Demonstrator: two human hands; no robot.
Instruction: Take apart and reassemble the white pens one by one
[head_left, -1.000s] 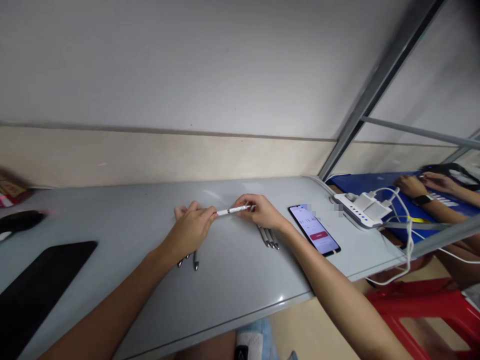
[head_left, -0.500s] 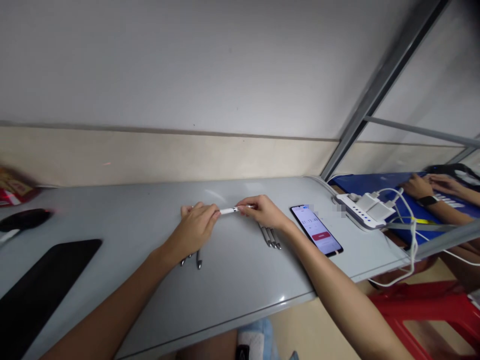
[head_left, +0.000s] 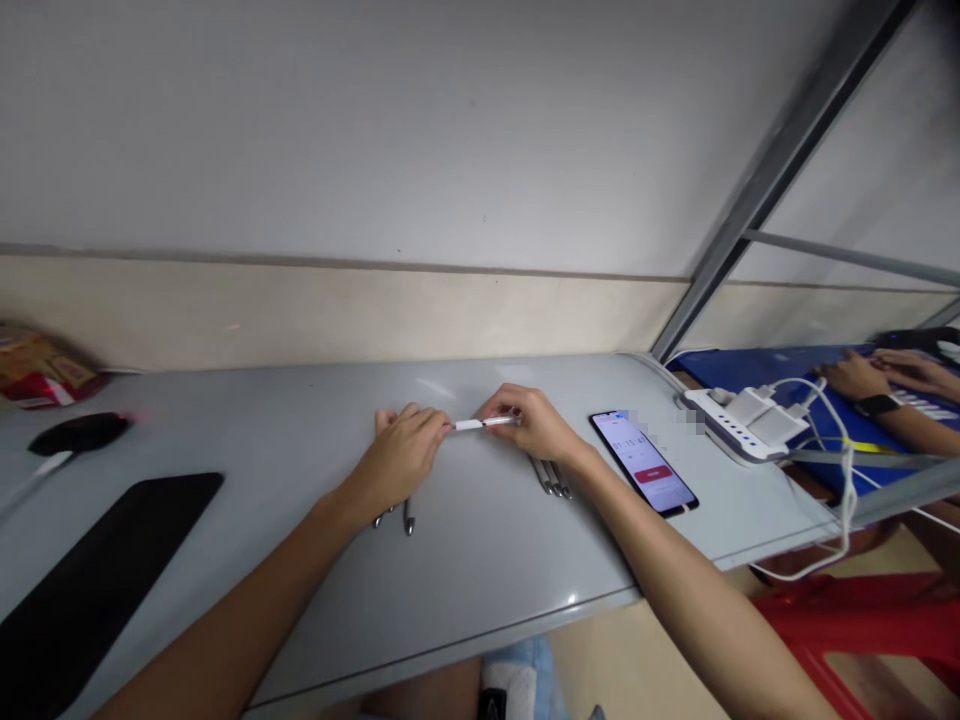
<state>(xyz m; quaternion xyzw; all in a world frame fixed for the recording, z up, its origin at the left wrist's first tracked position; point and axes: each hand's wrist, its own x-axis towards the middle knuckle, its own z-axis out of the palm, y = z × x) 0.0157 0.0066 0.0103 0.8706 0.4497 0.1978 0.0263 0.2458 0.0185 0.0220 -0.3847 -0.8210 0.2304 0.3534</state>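
Observation:
A slim white pen (head_left: pixel 469 425) lies level between my two hands, just above the grey desk (head_left: pixel 480 560). My left hand (head_left: pixel 405 447) is closed on its left end, with the fingers bent over it. The fingers of my right hand (head_left: pixel 531 422) pinch the right end, where a clear, shiny section shows. Partly under my left hand are several grey pens, one with its silver tip (head_left: pixel 409 522) showing. More grey pens (head_left: pixel 553 480) rest side by side below my right wrist, their upper ends hidden.
Right of my hands lies a lit phone (head_left: pixel 643 462), then a white power strip (head_left: pixel 735 425) with plugs and cables. A black mat (head_left: pixel 112 580), a black mouse-like object (head_left: pixel 79 433) and a red-yellow packet (head_left: pixel 45 368) are at left. Another person's hands (head_left: pixel 862 378) rest over a blue surface.
The view has swung slightly left. My right fingers have shifted on the pen, and more of its clear section shows under them. My left hand keeps its grip.

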